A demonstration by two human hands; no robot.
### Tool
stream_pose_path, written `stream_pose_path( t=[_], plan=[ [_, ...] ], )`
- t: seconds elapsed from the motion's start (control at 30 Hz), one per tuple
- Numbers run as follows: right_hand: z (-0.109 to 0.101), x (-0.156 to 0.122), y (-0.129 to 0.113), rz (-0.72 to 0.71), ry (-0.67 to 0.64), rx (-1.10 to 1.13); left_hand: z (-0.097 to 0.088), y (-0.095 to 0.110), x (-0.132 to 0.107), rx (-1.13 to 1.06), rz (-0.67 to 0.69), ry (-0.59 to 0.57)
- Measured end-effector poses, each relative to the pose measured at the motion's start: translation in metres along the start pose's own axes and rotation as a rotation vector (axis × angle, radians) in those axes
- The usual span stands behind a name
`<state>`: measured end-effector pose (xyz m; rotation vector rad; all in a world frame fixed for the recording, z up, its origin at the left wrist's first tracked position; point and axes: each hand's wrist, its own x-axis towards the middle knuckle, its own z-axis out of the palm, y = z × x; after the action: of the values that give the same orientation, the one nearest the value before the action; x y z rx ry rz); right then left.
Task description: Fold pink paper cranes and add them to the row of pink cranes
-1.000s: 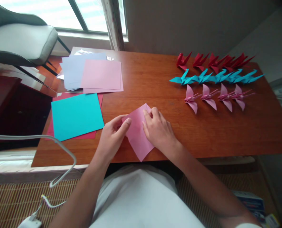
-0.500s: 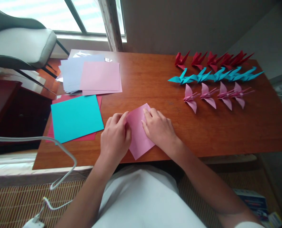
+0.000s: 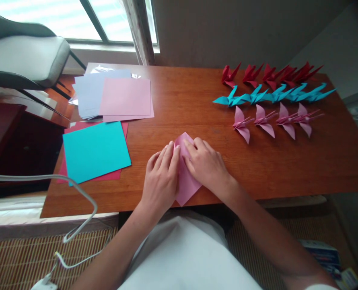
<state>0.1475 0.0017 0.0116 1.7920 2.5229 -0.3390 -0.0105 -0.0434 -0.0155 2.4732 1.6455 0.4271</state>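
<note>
A sheet of pink paper (image 3: 185, 185) lies on the table in front of me, its left side turned over toward the middle and partly hidden by my fingers. My left hand (image 3: 163, 167) rests on its left side, with the fingers stretched out together over the folded edge. On the right part of the sheet lies my right hand (image 3: 207, 161), its index finger and thumb apart and pressing the paper down. Neither hand grips anything. The sheet's top and bottom corners show between the hands.
Folded paper cranes stand in rows at the right: red (image 3: 253, 75), blue (image 3: 257, 96) and pink (image 3: 265, 115). To the left lie pink sheets (image 3: 127, 96), pale blue-grey sheets (image 3: 88, 94), and a turquoise sheet (image 3: 96, 151) over red paper (image 3: 64, 165). A white cable (image 3: 85, 195) hangs by the table (image 3: 272, 161).
My left hand has moved right, bringing the paper's left side over toward the middle, and its fingers have gone from pinching the edge to lying flat. My right hand stays nearly in place.
</note>
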Motion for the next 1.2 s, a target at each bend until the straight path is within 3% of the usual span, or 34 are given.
stream_pose_path(
  t=[0.3,0.73,1.2],
  plan=[
    [-0.0001,0.0048,0.0016,0.006,0.012,0.046,0.0018,0.0007,-0.0062,-0.027,0.101,-0.029],
    [0.0007,0.0072,-0.0023,0.034,-0.02,-0.014,-0.0021,0.0015,-0.0062,-0.007,0.141,-0.122],
    [0.0028,0.0091,-0.0032,0.043,-0.009,-0.027,-0.0028,-0.0014,-0.006,0.02,0.163,-0.129]
  ],
)
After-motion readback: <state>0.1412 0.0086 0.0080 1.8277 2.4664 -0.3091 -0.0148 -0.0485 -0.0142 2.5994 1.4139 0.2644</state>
